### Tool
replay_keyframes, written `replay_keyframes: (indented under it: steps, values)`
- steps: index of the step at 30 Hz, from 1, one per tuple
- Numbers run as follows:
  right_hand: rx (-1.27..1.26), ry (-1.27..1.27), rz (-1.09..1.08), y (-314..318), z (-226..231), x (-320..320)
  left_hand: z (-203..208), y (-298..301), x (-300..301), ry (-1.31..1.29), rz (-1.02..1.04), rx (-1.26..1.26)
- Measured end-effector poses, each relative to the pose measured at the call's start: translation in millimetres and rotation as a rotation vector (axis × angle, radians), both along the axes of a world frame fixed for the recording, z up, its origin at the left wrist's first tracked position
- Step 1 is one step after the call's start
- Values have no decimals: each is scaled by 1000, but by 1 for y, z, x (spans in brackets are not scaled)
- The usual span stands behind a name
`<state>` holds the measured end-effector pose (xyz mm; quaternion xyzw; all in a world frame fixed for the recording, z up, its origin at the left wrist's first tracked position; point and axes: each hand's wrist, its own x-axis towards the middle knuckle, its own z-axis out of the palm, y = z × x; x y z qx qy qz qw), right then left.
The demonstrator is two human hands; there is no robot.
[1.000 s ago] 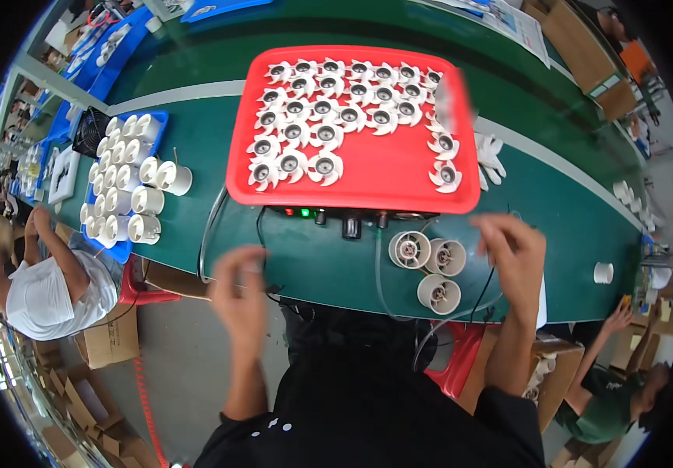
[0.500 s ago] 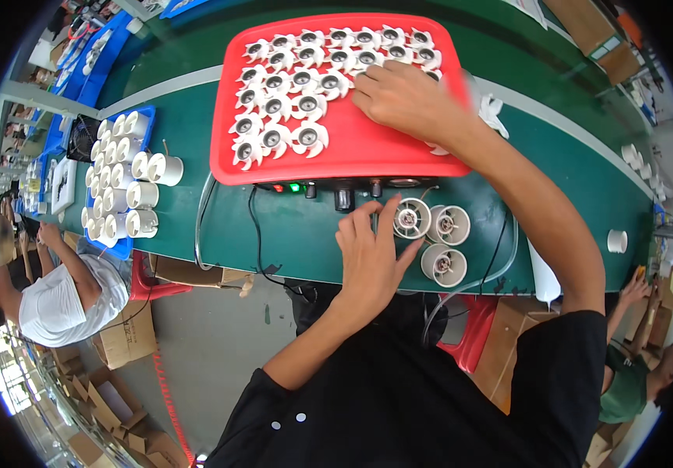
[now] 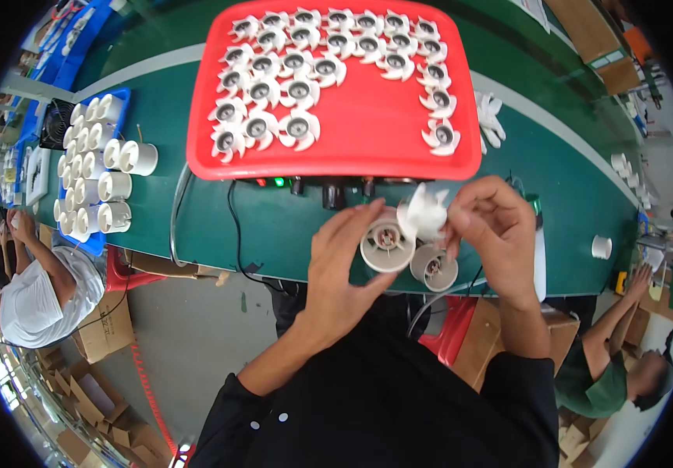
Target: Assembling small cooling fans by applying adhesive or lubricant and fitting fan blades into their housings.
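Observation:
My left hand point(image 3: 338, 274) is wrapped round a white cylindrical fan housing point(image 3: 369, 260) whose open top shows spokes and a copper-coloured centre. Beside it, my right hand point(image 3: 500, 240) pinches a white fan impeller point(image 3: 427, 212), tilted on its side, by its right edge. The impeller overlaps the housing's right rim; whether they touch I cannot tell. Just to the right and nearer me stands another fan housing point(image 3: 446, 274), partly covered by the held parts. Beyond my hands, a red tray point(image 3: 375, 140) carries rows of white impellers with dark hubs point(image 3: 297, 127).
The tray rests on a dark box with knobs point(image 3: 334, 196) and lit indicators. At the left, a blue tray point(image 3: 96, 243) holds several white housings. A white glove point(image 3: 490, 118) lies right of the red tray, and a lone housing point(image 3: 601, 247) farther right. Other people sit at both sides.
My right hand has come back from the red tray with an impeller. My left hand has closed round a housing. The view has shifted slightly.

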<state>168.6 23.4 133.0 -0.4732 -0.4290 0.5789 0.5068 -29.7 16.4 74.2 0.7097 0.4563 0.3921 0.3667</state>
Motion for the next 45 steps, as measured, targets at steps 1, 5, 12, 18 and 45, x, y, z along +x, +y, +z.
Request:
replay_keyframes:
  steps: [1, 5, 12, 18, 45]
  values:
    - [-98, 28, 57, -6, -1, 0, -2, 6, 0, -8, 15, 21]
    - [-222, -59, 75, -23, -21, -15, 0, 8, -3, 52, -79, 83]
    - [-159, -316, -35, -25, -27, -26, -7, 7, 1, 97, -53, 54]
    - [42, -544, -50, -37, -23, -17, -6, 3, -1, 111, -60, -7]
    - [148, -631, -122, -62, -39, -6, 3, 26, -114, -1, 505, 74]
